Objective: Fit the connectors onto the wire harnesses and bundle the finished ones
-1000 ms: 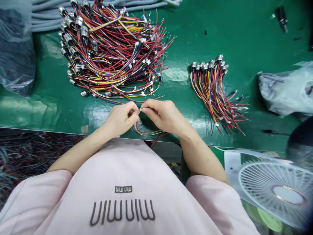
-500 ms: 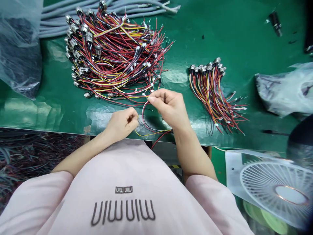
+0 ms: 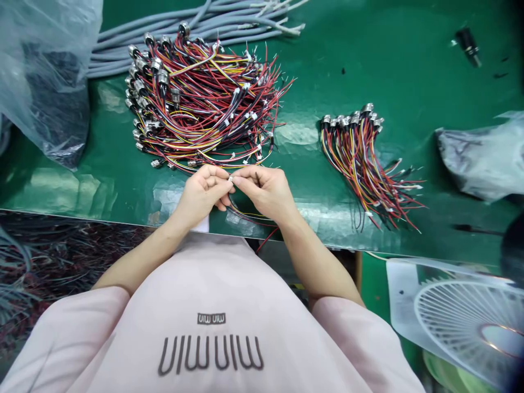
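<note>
Pinching together at the near edge of the green worktop (image 3: pixel 368 49), the left hand (image 3: pixel 202 194) and the right hand (image 3: pixel 266 191) meet fingertip to fingertip on a small white plug at the end of a thin wire harness of red, yellow and black leads (image 3: pixel 249 215). Both hands are closed narrowly on that plug, thumb against forefinger, so neither is nearer: it sits squarely between them. From the pinch the harness drops back under the right hand and loops toward the person, its long run lying roughly left to right along the worktop's edge, with a red lead hanging just over it.

Just beyond the fingertips, away from the body, lies the big loose heap of like harnesses with silver metal connectors (image 3: pixel 204 103), its nearest wires almost touching the left hand. Well off to the right of the right hand lies a smaller, combed bundle of harnesses (image 3: pixel 364 158), connectors pointing away from the person. Clear plastic bags (image 3: pixel 49 82) lie far left and far right.
</note>
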`<act>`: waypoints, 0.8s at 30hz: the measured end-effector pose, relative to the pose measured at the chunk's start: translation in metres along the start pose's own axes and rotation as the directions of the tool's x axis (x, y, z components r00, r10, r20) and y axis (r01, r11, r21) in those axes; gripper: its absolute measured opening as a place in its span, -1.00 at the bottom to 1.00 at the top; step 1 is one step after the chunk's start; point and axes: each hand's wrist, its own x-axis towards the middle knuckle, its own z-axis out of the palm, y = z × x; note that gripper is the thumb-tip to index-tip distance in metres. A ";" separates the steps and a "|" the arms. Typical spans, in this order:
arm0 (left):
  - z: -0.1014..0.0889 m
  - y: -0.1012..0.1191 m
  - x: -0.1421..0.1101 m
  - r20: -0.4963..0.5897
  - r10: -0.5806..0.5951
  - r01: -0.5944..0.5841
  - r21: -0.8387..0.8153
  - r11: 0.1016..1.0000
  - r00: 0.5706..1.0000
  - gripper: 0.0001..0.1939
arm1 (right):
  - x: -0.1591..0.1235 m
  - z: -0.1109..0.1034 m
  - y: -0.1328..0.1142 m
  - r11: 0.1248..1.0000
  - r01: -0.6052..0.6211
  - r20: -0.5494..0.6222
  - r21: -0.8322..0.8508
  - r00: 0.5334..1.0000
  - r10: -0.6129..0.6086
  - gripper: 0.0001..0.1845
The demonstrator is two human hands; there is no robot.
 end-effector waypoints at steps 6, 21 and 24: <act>-0.002 -0.005 0.000 -0.035 0.066 -0.065 0.025 0.998 0.997 -0.82 | -0.002 0.000 0.003 1.000 0.014 -0.025 -0.006 1.000 -0.014 -0.87; 0.000 -0.010 -0.004 -0.070 0.184 -0.173 0.133 0.976 0.981 -0.73 | -0.001 0.016 0.007 0.998 0.003 -0.087 0.070 0.996 0.003 -0.88; 0.000 -0.009 -0.005 -0.088 0.197 -0.181 0.167 0.969 0.976 -0.72 | 0.001 0.013 0.006 0.995 -0.027 -0.066 0.095 0.997 0.033 -0.87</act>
